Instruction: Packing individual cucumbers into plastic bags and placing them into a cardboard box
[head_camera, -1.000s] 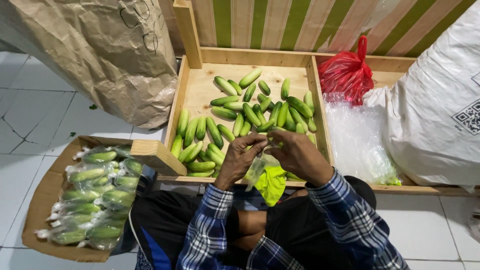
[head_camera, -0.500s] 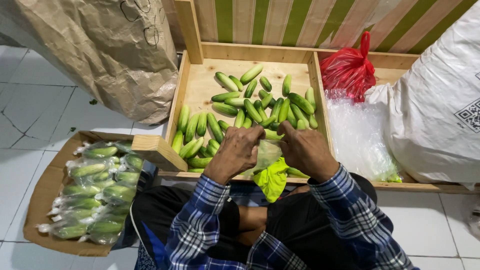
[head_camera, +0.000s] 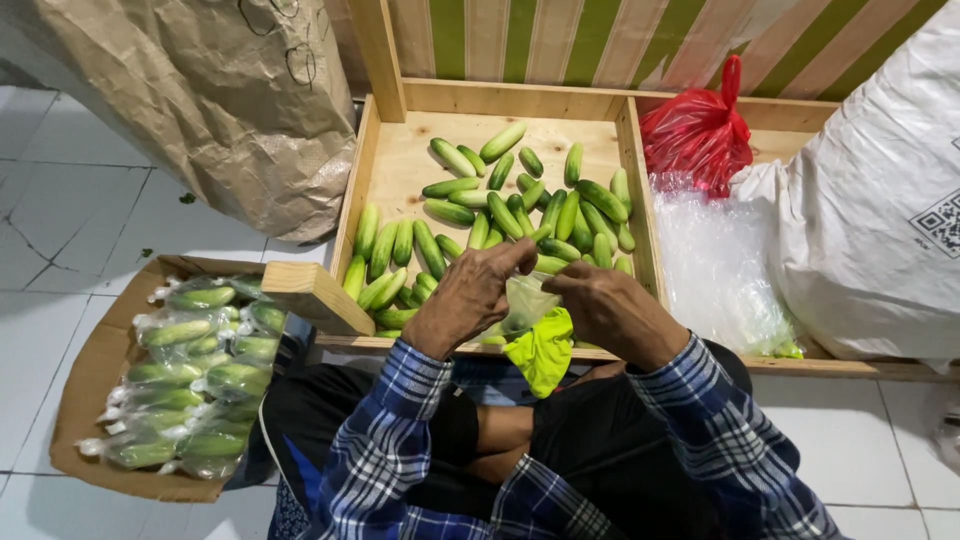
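My left hand (head_camera: 470, 297) and my right hand (head_camera: 610, 310) both pinch a small clear plastic bag (head_camera: 525, 303) between them, just above the near edge of a wooden tray (head_camera: 388, 180). Several loose green cucumbers (head_camera: 505, 210) lie in that tray beyond my fingers. A bright yellow-green cloth (head_camera: 543, 352) lies under the bag on my lap. Whether the bag holds anything is hidden by my hands.
A cardboard box (head_camera: 85, 395) at my left holds several bagged cucumbers (head_camera: 190, 375). A big brown paper sack (head_camera: 200, 100) stands at the far left. To the right of the tray are a red plastic bag (head_camera: 700, 130), a pile of clear bags (head_camera: 720, 270) and a white sack (head_camera: 880, 200).
My hands have shifted slightly toward me and apart, working the clear bag open between them. The view has tilted down a little.
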